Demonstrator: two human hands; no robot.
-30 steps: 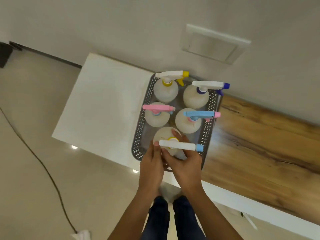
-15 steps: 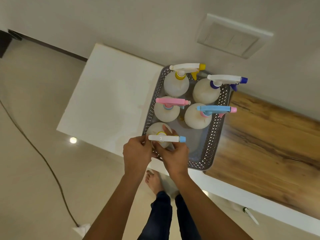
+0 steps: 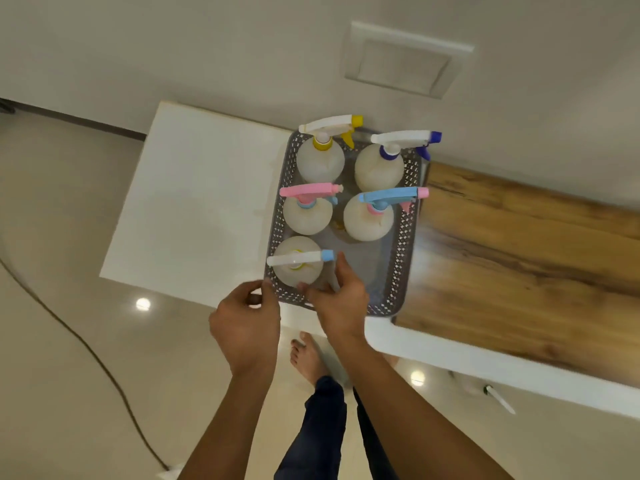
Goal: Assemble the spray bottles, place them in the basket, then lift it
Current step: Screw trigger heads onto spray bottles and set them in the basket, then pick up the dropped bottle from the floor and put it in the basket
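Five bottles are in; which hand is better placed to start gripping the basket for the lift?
Probably the left hand: its fingers sit at the near-left corner of the grey basket, outside the rim. The right hand reaches over the near rim by the light-blue-tipped bottle and must shift right. Both are needed.

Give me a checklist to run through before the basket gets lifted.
1. Five bottles stand upright in the basket: ok.
2. Every bottle carries a spray head, including the nearest bottle: ok.
3. Spray heads screwed tight: cannot tell.
4. Left hand gripping the basket rim: not ok, it only sits at the near corner.
5. Right hand gripping the rim: cannot tell, fingers lie over the near edge.
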